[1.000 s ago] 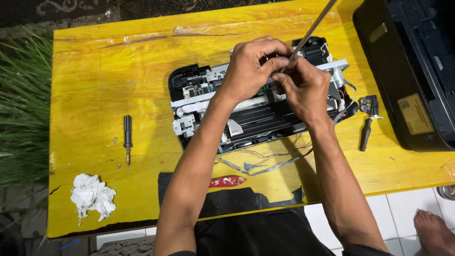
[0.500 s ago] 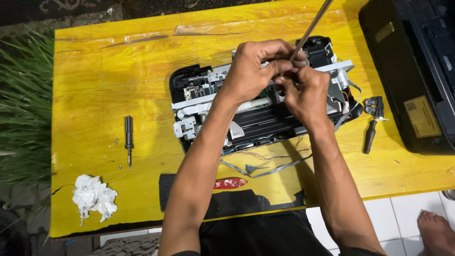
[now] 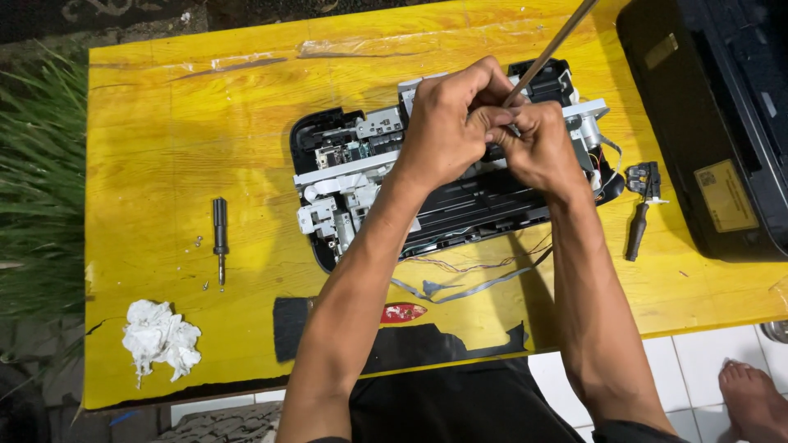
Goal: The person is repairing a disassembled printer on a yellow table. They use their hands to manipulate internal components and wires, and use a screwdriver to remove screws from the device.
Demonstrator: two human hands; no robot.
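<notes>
a: largest first. yellow counter, glossy painted wood, worn black along the near edge. a black printer housing sits at its right end, smooth plastic, boxy.

b: and the work piece?

a: stripped printer mechanism mid-counter, black base with white and grey plastic parts and a pale cross rail. loose ribbon cable and thin coloured wires trail from its near side.

b: hands?

a: both meet over the right half of the mechanism. left hand has its fingers clenched around the lower end of a slim metal rod; right hand is curled tight against it, fingers pinching at the same spot. the rod slants up and right, out of view.

b: step in hand?

a: my reading: working the rod at its seat in the mechanism. next move likely calls for a steady two-handed grip and a pull along the rod's axis, no sideways levering.

b: small items?

a: crumpled white tissue near left; dark screwdriver with tiny screws beside it; black-handled tool right of the mechanism.
</notes>
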